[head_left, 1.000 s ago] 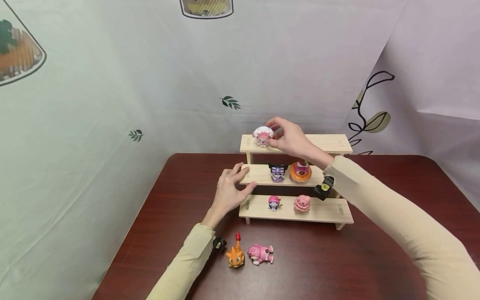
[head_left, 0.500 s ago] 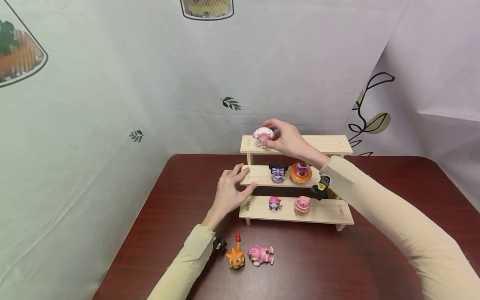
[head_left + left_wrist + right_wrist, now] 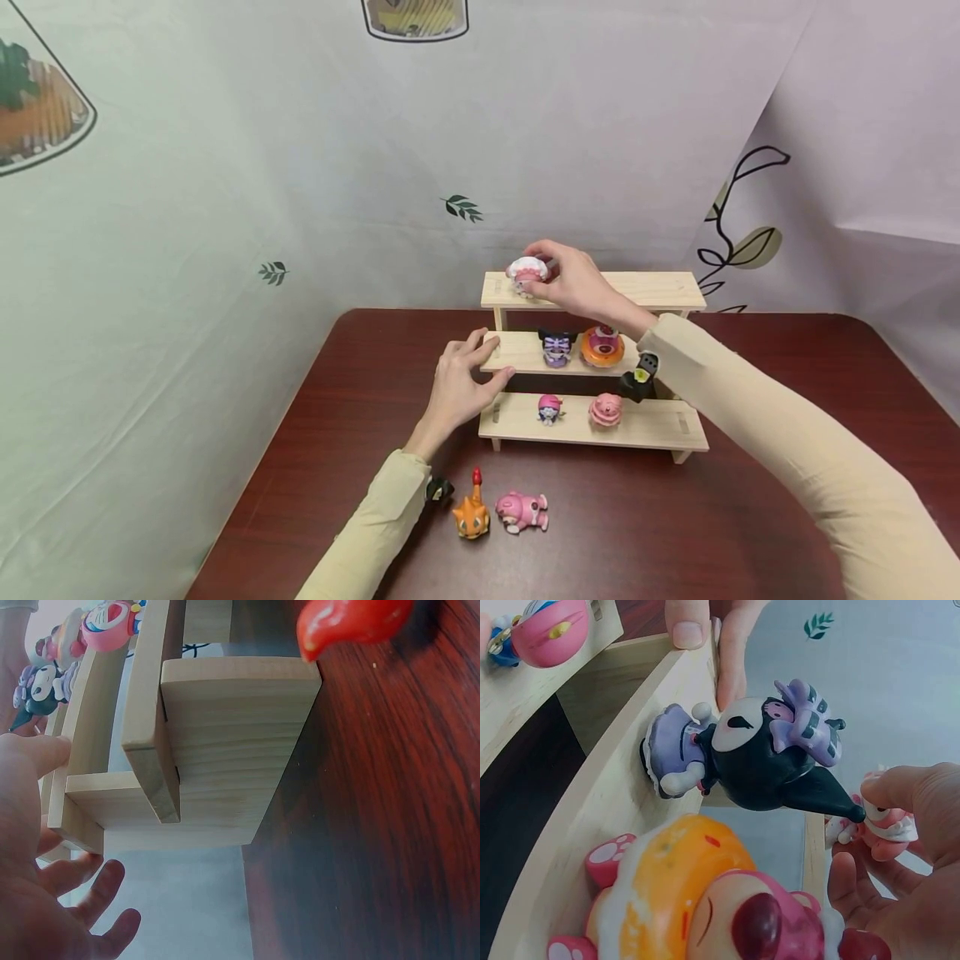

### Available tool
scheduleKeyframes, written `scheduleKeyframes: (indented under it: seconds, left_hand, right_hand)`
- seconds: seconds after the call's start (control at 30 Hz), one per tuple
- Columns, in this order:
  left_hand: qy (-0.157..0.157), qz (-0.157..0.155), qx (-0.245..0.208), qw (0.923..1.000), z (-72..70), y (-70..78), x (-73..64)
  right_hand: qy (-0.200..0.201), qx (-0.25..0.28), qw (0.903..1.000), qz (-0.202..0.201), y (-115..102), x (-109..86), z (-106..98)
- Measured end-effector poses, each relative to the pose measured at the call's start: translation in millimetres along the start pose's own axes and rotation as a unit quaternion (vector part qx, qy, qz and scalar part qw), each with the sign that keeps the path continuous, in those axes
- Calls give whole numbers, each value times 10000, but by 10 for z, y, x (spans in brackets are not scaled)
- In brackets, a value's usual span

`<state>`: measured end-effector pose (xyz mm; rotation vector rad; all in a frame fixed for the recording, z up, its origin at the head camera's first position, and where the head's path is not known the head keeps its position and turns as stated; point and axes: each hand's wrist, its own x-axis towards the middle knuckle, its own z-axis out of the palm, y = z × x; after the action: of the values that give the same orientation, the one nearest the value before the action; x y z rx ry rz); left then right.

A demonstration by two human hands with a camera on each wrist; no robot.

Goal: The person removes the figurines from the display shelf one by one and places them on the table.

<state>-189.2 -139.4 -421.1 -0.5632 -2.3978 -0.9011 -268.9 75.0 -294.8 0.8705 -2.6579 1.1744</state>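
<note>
Two hands, white-hatted figurine pinched in right

Pale leaf-printed cloth behind a dark reddish-brown table

Two figurines rest before the tiered stand

Shelf: matt, grained wood
Surface: glossy, wood-grained
Toys: smooth plastic, some glossy
Sleeves: matt cloth
Backdrop: matt
</note>
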Motion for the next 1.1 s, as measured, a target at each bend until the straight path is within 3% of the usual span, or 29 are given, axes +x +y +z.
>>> scheduleKeyframes:
  seconds: [0.53, 1.1]
  left_hand:
    - [27, 14, 9, 10000, 11, 4, -9]
    - [-9, -31, 27, 10000, 2, 5, -4]
  right_hand:
    - [-13, -1, 10000, -2, -37, -50, -29]
    - [-78, 54, 9996, -264, -173, -186, -86]
